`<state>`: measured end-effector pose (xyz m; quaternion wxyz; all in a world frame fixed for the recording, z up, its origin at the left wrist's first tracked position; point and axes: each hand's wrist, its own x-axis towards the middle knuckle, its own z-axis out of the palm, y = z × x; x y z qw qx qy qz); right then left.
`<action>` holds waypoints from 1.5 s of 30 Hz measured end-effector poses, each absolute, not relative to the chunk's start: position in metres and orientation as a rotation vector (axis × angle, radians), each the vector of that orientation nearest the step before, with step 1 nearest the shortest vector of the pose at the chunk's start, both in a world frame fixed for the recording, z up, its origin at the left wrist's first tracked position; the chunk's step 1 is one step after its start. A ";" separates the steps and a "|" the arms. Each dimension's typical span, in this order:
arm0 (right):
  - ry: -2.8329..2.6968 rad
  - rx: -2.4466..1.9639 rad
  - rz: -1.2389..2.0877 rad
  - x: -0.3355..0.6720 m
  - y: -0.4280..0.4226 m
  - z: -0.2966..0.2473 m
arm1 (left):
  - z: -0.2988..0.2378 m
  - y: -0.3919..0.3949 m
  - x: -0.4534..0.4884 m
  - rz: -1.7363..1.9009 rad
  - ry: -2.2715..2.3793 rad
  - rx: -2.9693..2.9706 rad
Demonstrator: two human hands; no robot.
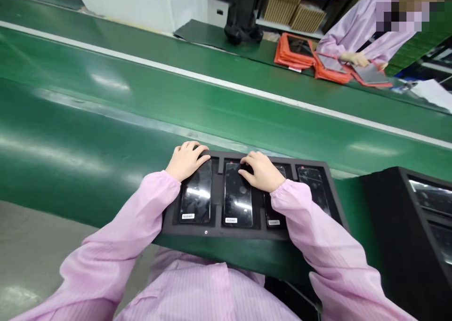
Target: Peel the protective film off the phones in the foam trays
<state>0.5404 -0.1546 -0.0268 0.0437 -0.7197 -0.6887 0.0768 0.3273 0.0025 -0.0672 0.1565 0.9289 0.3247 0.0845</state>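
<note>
A black foam tray (219, 231) lies before me, with several dark glass-fronted panels like tablets or phones in its slots. My left hand (187, 161) rests over the tray's far left corner, fingers apart, thumb by the top of the leftmost panel (196, 194). Over the second panel (238, 196) is my right hand (262, 171); its thumb and forefinger are apart at the panel's upper right. My right hand and sleeve partly cover the third panel (273, 212). The rightmost panel (314, 187) shows beyond my forearm. White labels mark the lower ends of three panels.
The tray is on a green work surface (70, 132) along a conveyor line. At right stands a black foam stack (399, 227) holding more dark panels. Across the line, a co-worker's hand (355, 59) touches flat panels near orange-red sheets (287, 52). Brown cartons (282, 10) sit behind.
</note>
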 end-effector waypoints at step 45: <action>-1.717 -1.732 0.739 0.574 -0.144 -0.019 | -0.062 0.051 0.343 0.265 0.749 2.488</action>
